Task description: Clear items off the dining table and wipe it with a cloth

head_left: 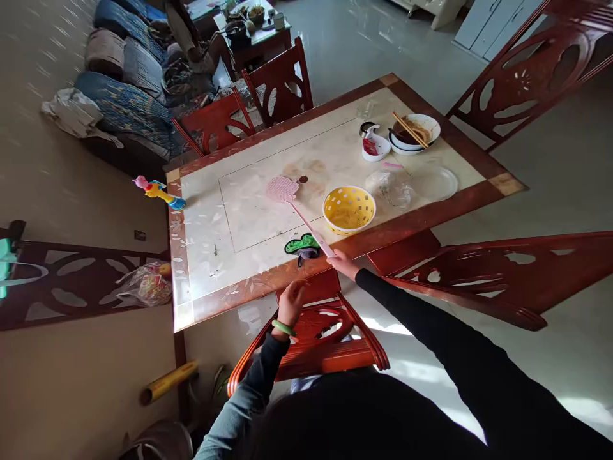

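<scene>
My right hand (343, 263) grips the handle end of a pink fly swatter (306, 222) at the near table edge. The swatter's mesh head lies over the middle of the tabletop. Beneath the handle is a green and black cloth item (302, 245), perhaps an eye mask, near the edge. My left hand (292, 303), with a pale green bangle at its wrist, hovers over the chair just off the table. Its fingers are loosely bent and apart, with nothing visible in them. A yellow basket (349, 209) with a white rim stands right of the swatter.
The table's right part holds stacked bowls (416, 133) with chopsticks, a white dish (376, 147), a clear plastic bag (390, 187) and a clear lid (435, 183). A toy chicken (160, 191) lies at the left edge. A wooden chair (325, 326) stands directly before me; others surround the table.
</scene>
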Available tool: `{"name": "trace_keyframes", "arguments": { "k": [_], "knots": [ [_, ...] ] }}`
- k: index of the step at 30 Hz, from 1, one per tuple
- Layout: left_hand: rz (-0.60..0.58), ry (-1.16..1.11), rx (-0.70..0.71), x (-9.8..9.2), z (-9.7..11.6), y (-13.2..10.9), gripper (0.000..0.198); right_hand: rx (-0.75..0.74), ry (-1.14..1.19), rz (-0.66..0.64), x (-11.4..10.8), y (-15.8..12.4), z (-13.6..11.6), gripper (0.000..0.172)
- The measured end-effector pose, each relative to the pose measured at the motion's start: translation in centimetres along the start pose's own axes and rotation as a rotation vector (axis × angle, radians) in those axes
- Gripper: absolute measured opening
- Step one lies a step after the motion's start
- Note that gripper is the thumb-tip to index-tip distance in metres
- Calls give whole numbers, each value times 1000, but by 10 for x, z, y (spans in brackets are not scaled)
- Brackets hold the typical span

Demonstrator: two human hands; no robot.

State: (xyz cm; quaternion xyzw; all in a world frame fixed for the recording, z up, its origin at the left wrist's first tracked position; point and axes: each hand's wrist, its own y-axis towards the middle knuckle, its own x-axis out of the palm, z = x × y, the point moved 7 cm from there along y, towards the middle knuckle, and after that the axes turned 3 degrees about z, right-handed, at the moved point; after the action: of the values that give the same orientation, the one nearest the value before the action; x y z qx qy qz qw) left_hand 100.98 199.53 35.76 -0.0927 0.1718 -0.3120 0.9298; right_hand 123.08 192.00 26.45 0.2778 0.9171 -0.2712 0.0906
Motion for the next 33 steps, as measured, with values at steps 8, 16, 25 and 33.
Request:
{"name": "trace_keyframes", "arguments": {
  "k": [8,16,25,33],
  "knots": [
    [178,-404,-156,56,10,26,59,-258,279,-237,38,-97,-41,22],
    [414,-434,-241,18,3,4,49,110,528,196,-94,-27,12,48],
    [246,-398,-226,47,7,11,58,315,497,308,-159,48,2,18],
    [28,-457,-341,141,10,72,57,218,479,328,-189,-76,102,38]
  ]
}}
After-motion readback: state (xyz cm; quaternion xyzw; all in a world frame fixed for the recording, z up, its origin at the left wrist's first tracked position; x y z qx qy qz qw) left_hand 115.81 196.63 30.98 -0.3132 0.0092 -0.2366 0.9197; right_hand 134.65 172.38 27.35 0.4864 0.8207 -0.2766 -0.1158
